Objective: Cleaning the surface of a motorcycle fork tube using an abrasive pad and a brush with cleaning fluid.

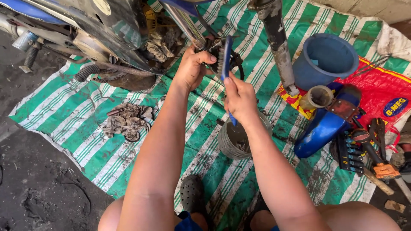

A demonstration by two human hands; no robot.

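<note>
Mid-scrub here: left hand (191,68) clamped around a greasy black part (214,48) just under the motorbike (98,30), right hand (240,100) fisted on a blue brush (225,57) against it. Looks like it needs firm strokes next, part held steady.

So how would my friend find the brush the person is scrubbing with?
Start at the green and white striped mat under the motorbike. Follow the two bare arms up to the hands; the right hand holds the brush against a dark part gripped by the left hand. It is the only thin blue stick with bristles, unlike the round blue bucket.
</note>
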